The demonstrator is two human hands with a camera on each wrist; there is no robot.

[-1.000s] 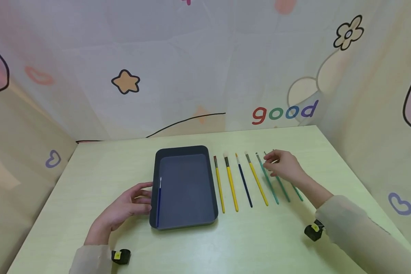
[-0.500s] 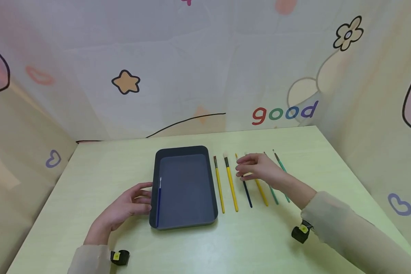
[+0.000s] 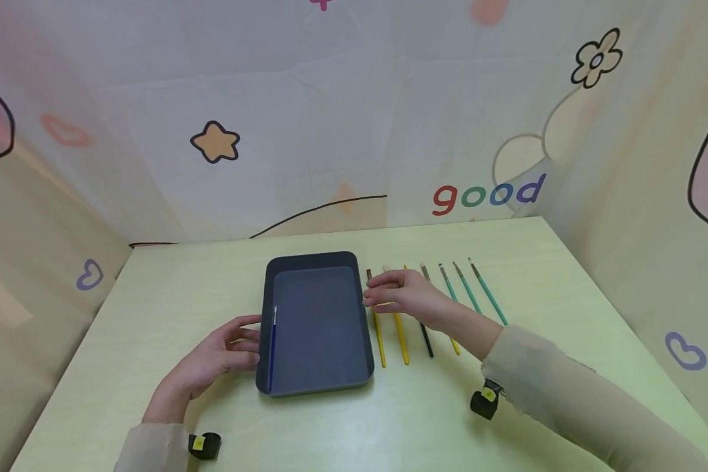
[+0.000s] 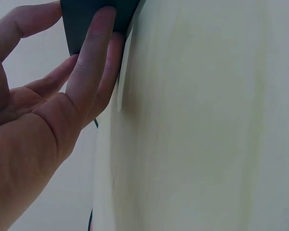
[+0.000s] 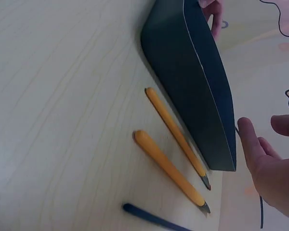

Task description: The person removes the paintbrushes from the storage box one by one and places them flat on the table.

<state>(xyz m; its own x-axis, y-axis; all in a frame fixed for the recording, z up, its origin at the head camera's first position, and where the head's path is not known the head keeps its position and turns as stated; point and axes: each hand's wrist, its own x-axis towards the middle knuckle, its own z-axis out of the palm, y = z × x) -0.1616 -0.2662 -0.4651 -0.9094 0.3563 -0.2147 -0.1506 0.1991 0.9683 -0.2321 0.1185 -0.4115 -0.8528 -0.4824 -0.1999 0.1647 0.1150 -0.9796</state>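
A dark grey rectangular tray (image 3: 324, 328) lies on the table, with one slim blue paintbrush (image 3: 273, 351) along its left side. My left hand (image 3: 215, 357) rests its fingers against the tray's left wall; in the left wrist view the fairly straight fingers (image 4: 86, 72) touch that wall. My right hand (image 3: 419, 298) hovers palm-down above the row of brushes, its fingertips close to the tray's right rim and nothing held. Under it lie a thin yellow paintbrush (image 3: 380, 341), a thicker yellow paintbrush (image 3: 402, 341) and a dark blue paintbrush (image 3: 427, 341), their upper parts partly hidden.
Farther right in the row lie another yellow paintbrush (image 3: 455, 346) and several teal paintbrushes (image 3: 488, 292), partly covered by the right forearm. A printed curtain (image 3: 330, 131) stands behind the pale table (image 3: 200, 275) and along both sides.
My right hand has swept left over the row of brushes, from the teal ones to the yellow ones by the tray. The left hand, tray and brushes have stayed in place.
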